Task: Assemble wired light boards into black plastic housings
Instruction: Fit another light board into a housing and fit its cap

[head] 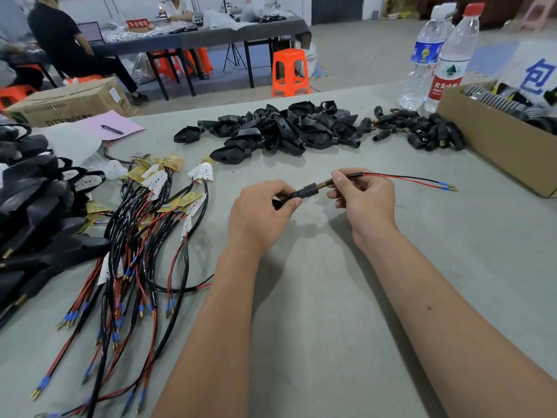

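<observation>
Head view. My left hand (pixel 265 206) pinches a black stem piece (pixel 303 191) between thumb and forefinger; my right hand (pixel 364 194) pinches the sleeved wire (pixel 352 175) just beyond the brass threaded end. Both held above the desk (pixel 331 297), in front of me, about midway between the arms.

Key relation: the stem and wire share one long axis, running left to right and slightly up. The wire exits rightward past my right hand, splitting into one red and one black lead (pixel 416 180), two blue-collared terminals at the tip. My guess is the next move is a pull or slide along that axis; the right hand is the nearer one to the free wire.

Counts: one stem in hand. Black housings (pixel 271 131) lie heaped beyond my hands, too many and too overlapped to count. A second heap of stem pieces (pixel 422 131) to the right of it, likewise uncounted. Wired light boards (pixel 156 188) tangled to my left, a dozen or more. Finished units (pixel 36 212) heaped far left. Two water bottles (pixel 443 55), one cardboard box (pixel 497 137) at right
</observation>
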Demonstrator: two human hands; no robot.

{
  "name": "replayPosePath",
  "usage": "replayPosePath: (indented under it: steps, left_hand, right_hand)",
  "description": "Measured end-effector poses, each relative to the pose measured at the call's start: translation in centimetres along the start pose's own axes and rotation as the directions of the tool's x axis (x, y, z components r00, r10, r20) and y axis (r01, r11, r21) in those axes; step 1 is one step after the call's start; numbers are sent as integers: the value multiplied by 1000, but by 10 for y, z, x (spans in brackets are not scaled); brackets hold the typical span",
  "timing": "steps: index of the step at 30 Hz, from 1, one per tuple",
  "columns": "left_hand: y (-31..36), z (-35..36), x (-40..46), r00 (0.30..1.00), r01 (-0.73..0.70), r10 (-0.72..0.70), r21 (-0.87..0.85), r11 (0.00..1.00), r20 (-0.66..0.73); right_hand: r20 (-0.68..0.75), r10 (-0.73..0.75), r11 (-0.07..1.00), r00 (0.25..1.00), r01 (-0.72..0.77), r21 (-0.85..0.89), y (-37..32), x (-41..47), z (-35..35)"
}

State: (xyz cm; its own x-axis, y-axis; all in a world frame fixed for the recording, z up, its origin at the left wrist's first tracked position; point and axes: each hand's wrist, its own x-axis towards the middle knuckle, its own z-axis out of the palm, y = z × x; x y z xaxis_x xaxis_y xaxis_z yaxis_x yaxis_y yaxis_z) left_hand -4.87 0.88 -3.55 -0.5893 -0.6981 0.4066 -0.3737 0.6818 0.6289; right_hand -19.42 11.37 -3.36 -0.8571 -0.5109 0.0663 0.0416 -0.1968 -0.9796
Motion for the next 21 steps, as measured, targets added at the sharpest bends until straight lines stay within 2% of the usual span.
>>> replayPosePath:
  steps: [6, 13, 16, 19, 21]
  left_hand:
    - [-4, -3, 2, 999, 53, -53, -23, 998, -4]
    - [-6, -12, 0, 998, 47, -41, -117, 992, 56]
    - [-5, -13, 0, 997, 72, -65, -161, 984, 51]
    - [-3, -11, 0, 998, 69, -67, -218, 974, 17]
    - [0, -10, 0, 998, 60, -55, -238, 969, 25]
  right_hand:
    - [-66, 66, 988, 996, -56, 145, 0, 3, -2]
    - [-130, 107, 966, 986, -72, 250, 1, 9, -6]
    - [-44, 90, 979, 995, -80, 187, 2, 9, -6]
    - [147, 34, 999, 989, -32, -12, 5, 5, -2]
    - [214, 15, 995, 977, 7, -100, 6, 3, -1]
